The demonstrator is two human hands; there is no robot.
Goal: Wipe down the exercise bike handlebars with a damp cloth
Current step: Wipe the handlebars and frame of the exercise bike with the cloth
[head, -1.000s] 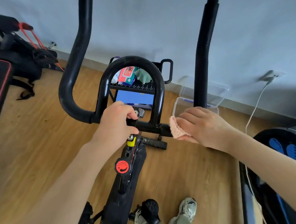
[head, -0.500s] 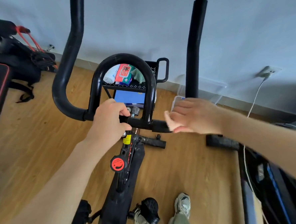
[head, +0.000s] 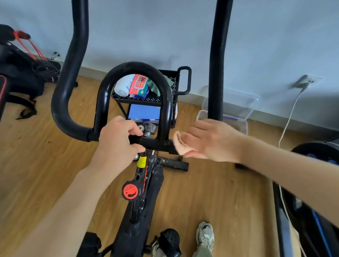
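Observation:
The black handlebars (head: 70,80) of the exercise bike fill the middle of the view, with a curved left horn, a centre loop (head: 133,69) and an upright right horn (head: 219,51). My left hand (head: 118,143) grips the crossbar just left of the centre loop. My right hand (head: 209,139) holds a pink cloth (head: 182,143) around the crossbar at the base of the right horn. Most of the cloth is hidden under my fingers.
A red knob (head: 130,191) sits on the bike frame below the bars. Behind the bike stands a black cart (head: 173,78) with wipes, and a clear plastic box (head: 241,112). A white cable (head: 289,117) hangs from a wall socket. A black machine (head: 316,179) stands at the right. My shoes (head: 205,235) are on the wooden floor.
My right hand with the cloth has stayed at the base of the right horn, shifting slightly along the crossbar. My left hand keeps its grip. The view shifted a little.

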